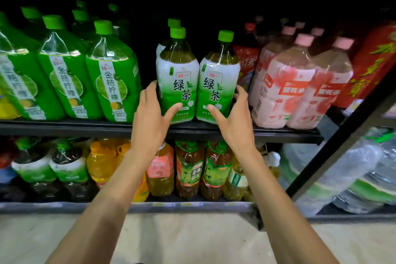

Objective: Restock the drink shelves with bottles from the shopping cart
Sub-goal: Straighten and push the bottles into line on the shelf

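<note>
Hands curl round two green-capped plastic tea bottles with white-and-green labels: left hand [150,118] grips the left bottle [177,83], right hand [233,120] the right bottle [216,85], both upright at the black shelf's [64,128] front edge, likely being squared together.
</note>
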